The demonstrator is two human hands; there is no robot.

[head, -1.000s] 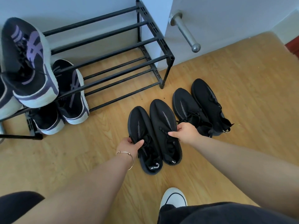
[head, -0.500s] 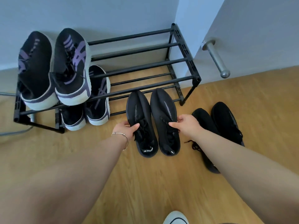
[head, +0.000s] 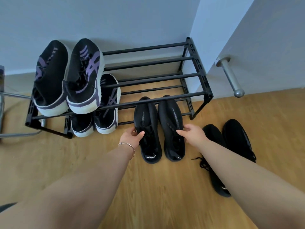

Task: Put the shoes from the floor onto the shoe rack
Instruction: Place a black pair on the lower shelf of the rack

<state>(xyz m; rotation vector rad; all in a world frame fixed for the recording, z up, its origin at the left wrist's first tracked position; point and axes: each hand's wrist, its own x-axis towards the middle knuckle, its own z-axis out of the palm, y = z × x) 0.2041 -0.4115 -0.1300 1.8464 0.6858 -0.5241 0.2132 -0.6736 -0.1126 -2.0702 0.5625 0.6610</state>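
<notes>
I hold a pair of plain black knit sneakers with their toes under the front bar of the black two-tier shoe rack point(head: 196, 75). My left hand point(head: 132, 136) grips the left black sneaker point(head: 145, 116) at its collar. My right hand point(head: 191, 133) grips the right black sneaker point(head: 171, 116) the same way. Their heels stick out over the floor toward me. A second pair of black shoes point(head: 236, 138) lies on the wood floor to the right, partly hidden by my right forearm.
Two black-and-purple sneakers point(head: 69, 76) with white soles sit on the rack's top tier at the left, and two more point(head: 105, 106) on the lower tier below them. A metal door handle point(head: 231, 78) juts out right of the rack. Chrome tubing point(head: 9, 96) stands at far left.
Both hands have carried the black pair from the floor forward to the rack, and the toes now sit under the front bar. The view has tilted up toward the wall.
</notes>
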